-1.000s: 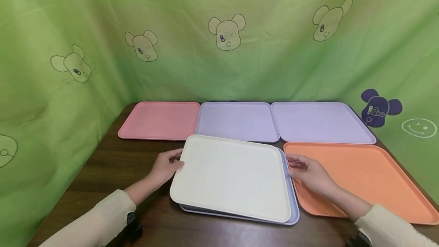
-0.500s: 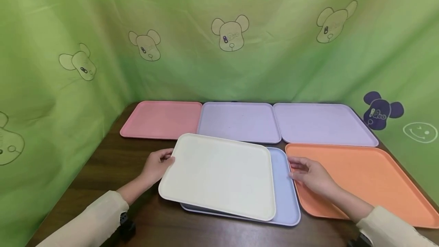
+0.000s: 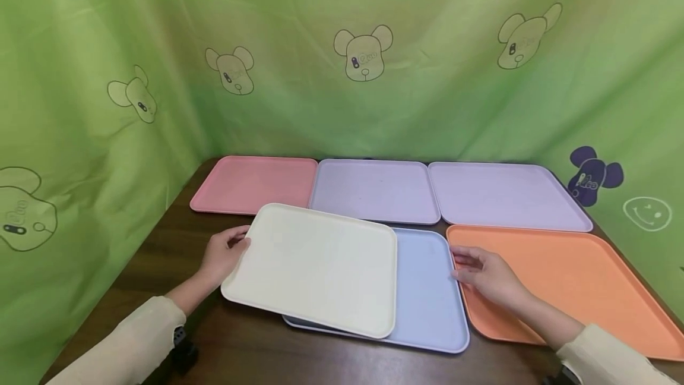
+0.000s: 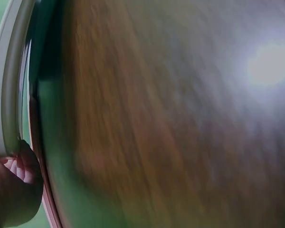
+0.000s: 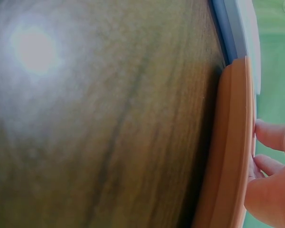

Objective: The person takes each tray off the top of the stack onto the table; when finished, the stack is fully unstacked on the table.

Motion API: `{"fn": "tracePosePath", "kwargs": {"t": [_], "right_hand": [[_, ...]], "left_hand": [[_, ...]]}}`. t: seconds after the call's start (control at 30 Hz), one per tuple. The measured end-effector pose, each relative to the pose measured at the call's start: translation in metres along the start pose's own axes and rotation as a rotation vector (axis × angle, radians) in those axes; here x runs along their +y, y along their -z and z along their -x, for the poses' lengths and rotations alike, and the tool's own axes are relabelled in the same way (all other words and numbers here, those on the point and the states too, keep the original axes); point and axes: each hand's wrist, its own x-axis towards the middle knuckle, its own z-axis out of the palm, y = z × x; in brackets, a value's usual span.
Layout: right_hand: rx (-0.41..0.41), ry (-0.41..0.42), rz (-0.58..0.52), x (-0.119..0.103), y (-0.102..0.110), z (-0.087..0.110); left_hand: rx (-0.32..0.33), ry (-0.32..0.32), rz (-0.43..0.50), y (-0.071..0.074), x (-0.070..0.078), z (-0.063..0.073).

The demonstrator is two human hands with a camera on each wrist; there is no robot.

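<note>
In the head view my left hand (image 3: 223,255) grips the left edge of a cream-white tray (image 3: 320,269), thumb at the rim and fingers partly hidden. The white tray is tilted, its left part raised, and overlaps the left part of a light blue tray (image 3: 430,290). My right hand (image 3: 488,275) reaches over an orange tray (image 3: 566,287), relaxed fingertips at the blue tray's right rim. The left wrist view shows the left hand (image 4: 14,190) curled at the white rim (image 4: 4,95). In the right wrist view, fingers (image 5: 273,135) show behind the orange rim (image 5: 230,152).
Along the back of the dark wooden table (image 3: 160,266) lie a pink tray (image 3: 256,186) and two lavender trays (image 3: 376,192), side by side. A green curtain (image 3: 288,111) with cartoon mouse heads hangs behind and at both sides.
My left hand has drawn the white tray leftward, uncovering much of the blue tray's right side. The right hand has stayed at the blue rim. The head view has shifted slightly.
</note>
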Motion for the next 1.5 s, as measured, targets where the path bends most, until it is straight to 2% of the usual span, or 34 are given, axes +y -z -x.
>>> {"fn": "tracePosePath", "kwargs": {"t": [0.2, 0.47, 0.67, 0.93, 1.27, 1.5], "right_hand": [[0.003, 0.014, -0.001, 0.002, 0.000, 0.000], [0.004, 0.031, 0.007, 0.003, 0.001, 0.000], [0.000, 0.028, 0.001, 0.003, 0.000, 0.000], [0.004, 0.036, 0.005, 0.004, 0.000, -0.001], [0.007, 0.043, 0.003, 0.008, 0.001, -0.001], [-0.001, 0.027, -0.013, 0.008, 0.000, 0.000]], "left_hand": [[0.045, 0.004, -0.042, 0.012, -0.012, 0.000], [0.105, 0.006, 0.029, 0.029, -0.029, -0.006], [0.108, 0.021, 0.017, 0.046, -0.043, -0.003], [0.147, -0.021, -0.004, 0.071, -0.060, -0.001], [0.136, 0.041, -0.022, 0.105, -0.081, 0.002], [0.139, 0.044, 0.014, 0.123, -0.091, 0.006]]}}
